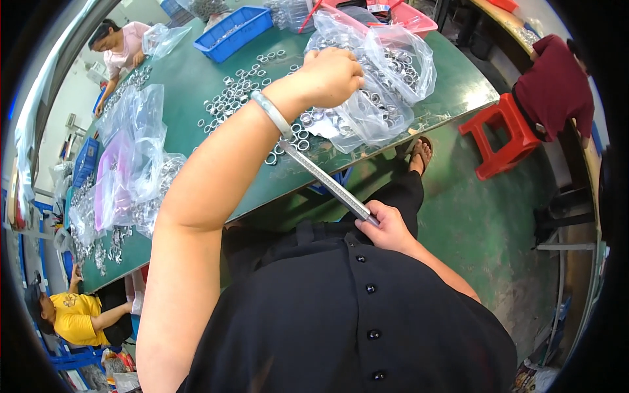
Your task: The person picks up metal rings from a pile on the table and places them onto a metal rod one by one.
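My right hand (388, 229) is wrapped round the thick end of a ring mandrel (331, 185), a grey metal stick with fine markings. Its thin end points up and left over the table edge, close to my left wrist. My left hand (333, 77) is held over clear plastic bags (363, 121) full of silver metal rings. Its fingers are curled in, and what they hold, if anything, is hidden. A bangle (271, 114) circles that wrist. Loose rings (239, 92) lie spread on the green table beyond my left forearm, with a few (299, 139) near the edge.
A blue basket (234, 33) and a pink basket (419, 25) stand at the back of the table (262, 187). More bags (141, 124) lie at left. One person (123, 42) works at far left, another (82, 318) at lower left. A third person (553, 88) sits by a red stool (501, 137).
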The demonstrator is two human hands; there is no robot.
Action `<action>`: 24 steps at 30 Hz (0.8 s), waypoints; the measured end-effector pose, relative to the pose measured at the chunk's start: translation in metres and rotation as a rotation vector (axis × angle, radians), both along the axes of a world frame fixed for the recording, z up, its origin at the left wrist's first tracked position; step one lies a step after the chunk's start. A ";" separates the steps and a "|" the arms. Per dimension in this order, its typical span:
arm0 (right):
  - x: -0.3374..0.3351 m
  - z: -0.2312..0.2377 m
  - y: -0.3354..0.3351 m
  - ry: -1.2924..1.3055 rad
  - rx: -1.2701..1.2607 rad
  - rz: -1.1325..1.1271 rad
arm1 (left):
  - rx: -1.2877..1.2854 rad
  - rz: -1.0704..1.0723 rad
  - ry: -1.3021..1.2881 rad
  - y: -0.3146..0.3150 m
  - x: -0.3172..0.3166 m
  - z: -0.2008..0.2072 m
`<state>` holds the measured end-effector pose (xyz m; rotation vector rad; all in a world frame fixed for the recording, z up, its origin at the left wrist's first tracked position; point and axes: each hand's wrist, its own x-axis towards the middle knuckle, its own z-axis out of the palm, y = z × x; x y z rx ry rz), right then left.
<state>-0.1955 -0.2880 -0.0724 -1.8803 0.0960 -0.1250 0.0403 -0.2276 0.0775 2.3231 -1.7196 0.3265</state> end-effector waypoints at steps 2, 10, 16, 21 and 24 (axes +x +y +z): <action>-0.002 -0.001 0.000 0.007 0.005 -0.020 | -0.016 -0.024 0.067 0.009 0.008 0.008; -0.003 -0.013 0.004 -0.024 0.215 -0.108 | -0.073 0.337 0.370 0.099 0.027 -0.014; 0.007 -0.009 0.007 0.105 0.346 -0.151 | -0.044 0.155 0.349 0.134 0.005 -0.065; 0.012 -0.009 0.010 0.121 0.337 -0.140 | -0.125 0.189 0.329 0.136 -0.003 -0.079; 0.012 -0.012 0.010 0.141 0.319 -0.139 | -0.152 0.169 0.325 0.136 -0.001 -0.081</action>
